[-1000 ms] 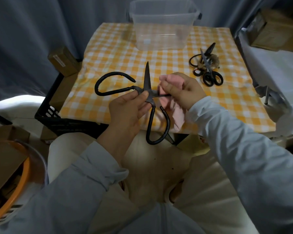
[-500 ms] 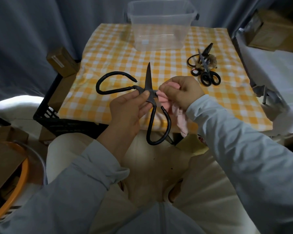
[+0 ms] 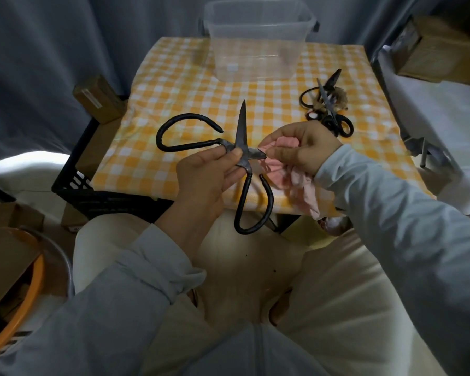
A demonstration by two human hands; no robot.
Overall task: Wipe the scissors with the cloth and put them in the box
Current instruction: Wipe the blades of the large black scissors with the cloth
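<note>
Large black iron scissors (image 3: 241,131) are spread wide open above the table's near edge, one blade pointing away, the other pointing right. My left hand (image 3: 209,175) pinches them at the pivot with thumb and fingers. My right hand (image 3: 301,150) grips a pink cloth (image 3: 296,180) wrapped around the right-pointing blade, near its tip; most of that blade is hidden by the cloth. A clear plastic box (image 3: 258,42) stands empty at the table's far edge.
The table (image 3: 179,85) wears a yellow checked cloth. More black scissors (image 3: 330,109) lie in a pile at its right. A black crate (image 3: 92,191) and cardboard boxes (image 3: 98,99) sit left of the table; a white-covered surface (image 3: 440,109) stands to the right.
My right hand with the cloth has slid rightward along the blade, away from the pivot, baring a short stretch of metal. The left hand keeps its hold.
</note>
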